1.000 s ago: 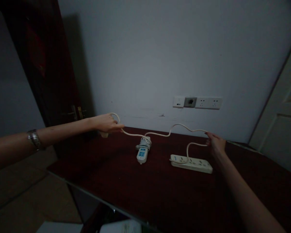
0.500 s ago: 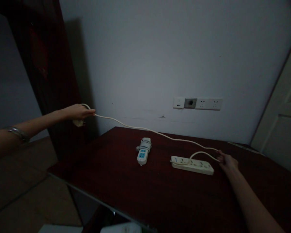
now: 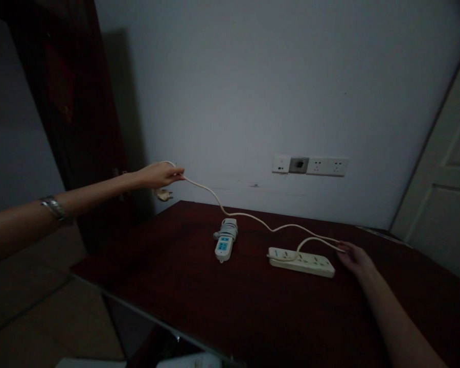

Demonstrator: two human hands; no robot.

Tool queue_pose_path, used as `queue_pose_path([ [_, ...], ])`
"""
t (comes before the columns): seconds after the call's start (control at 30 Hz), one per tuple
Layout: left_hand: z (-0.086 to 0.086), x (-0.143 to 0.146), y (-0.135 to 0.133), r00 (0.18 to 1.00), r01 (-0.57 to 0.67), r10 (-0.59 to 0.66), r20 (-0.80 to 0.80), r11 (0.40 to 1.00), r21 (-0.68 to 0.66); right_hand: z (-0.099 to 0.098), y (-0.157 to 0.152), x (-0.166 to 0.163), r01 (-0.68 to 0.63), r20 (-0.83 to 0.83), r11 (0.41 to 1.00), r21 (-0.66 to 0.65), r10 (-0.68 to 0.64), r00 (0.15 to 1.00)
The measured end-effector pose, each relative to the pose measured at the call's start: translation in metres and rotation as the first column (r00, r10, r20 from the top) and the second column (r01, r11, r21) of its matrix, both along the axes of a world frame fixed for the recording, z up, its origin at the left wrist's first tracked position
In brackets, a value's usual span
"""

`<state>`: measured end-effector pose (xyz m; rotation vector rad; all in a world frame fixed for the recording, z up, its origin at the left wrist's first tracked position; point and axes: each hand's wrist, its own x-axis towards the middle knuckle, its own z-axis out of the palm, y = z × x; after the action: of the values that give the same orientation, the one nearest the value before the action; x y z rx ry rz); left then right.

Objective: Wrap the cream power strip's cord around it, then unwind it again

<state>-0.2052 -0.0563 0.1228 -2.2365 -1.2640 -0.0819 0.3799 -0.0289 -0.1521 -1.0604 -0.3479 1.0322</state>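
Note:
A long cream power strip [image 3: 301, 261] lies on the dark red table [image 3: 253, 306]. Its cream cord [image 3: 245, 217] runs from the strip's left end, loops past my right hand, then rises leftward to my left hand. My left hand [image 3: 157, 175] is held in the air above the table's far left corner, pinched shut on the cord near its plug [image 3: 163, 194], which dangles below. My right hand [image 3: 355, 259] rests on the table beside the strip's right end, fingers closed on the cord loop.
A small white-and-blue power strip [image 3: 225, 240] with its cord wound round it lies left of the long one. Wall sockets [image 3: 309, 165] sit above the table. A dark wooden door [image 3: 72, 117] stands at left, a pale door [image 3: 444, 194] at right.
My left hand swung far left, pulling the cord taut, and has now come back right, so the cord sags again. My right hand dropped from above the strip down to the table.

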Motion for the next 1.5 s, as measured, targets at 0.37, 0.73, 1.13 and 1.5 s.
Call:
queue_pose_path([
  [0.37,-0.017,0.083,-0.001,0.984,0.152,-0.153,0.091,0.988,0.018,0.016,-0.014,-0.021,0.007,0.108,0.99,-0.141,0.009,0.994],
  [0.73,-0.034,0.143,-0.019,0.978,0.112,-0.055,0.2,0.952,-0.284,0.12,-0.06,-0.125,-0.001,0.678,0.937,0.348,-0.251,0.691],
  [1.13,-0.062,0.191,-0.035,0.95,0.133,0.046,0.31,0.837,-0.531,0.116,-0.159,-0.301,-0.469,0.647,0.786,0.403,-0.607,-0.461],
  [1.5,-0.072,0.188,-0.015,0.774,0.525,0.132,0.619,0.411,-0.745,0.139,-0.139,-0.267,-0.609,0.816,0.741,0.282,-0.519,-0.255],
])
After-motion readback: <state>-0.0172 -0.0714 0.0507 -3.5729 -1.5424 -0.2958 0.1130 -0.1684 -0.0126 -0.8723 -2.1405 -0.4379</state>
